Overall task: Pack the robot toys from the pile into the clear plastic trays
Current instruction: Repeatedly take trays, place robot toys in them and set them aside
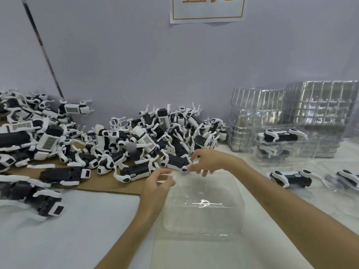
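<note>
Pinching robot toy (175, 162) with right hand (211, 162) fingers, left hand (155, 186) fingers loose and empty

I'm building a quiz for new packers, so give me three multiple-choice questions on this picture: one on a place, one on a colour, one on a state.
1. Where are the stacks of empty trays? A) back right, by the wall B) under the pile C) on a shelf
2. What colours are the toys? A) red and yellow B) black and white C) green
3. The front tray is: A) full B) lidded C) empty
Answers: 1 A, they stand against the wall at right; 2 B, their bodies are black and white; 3 C, nothing lies in it.
</note>
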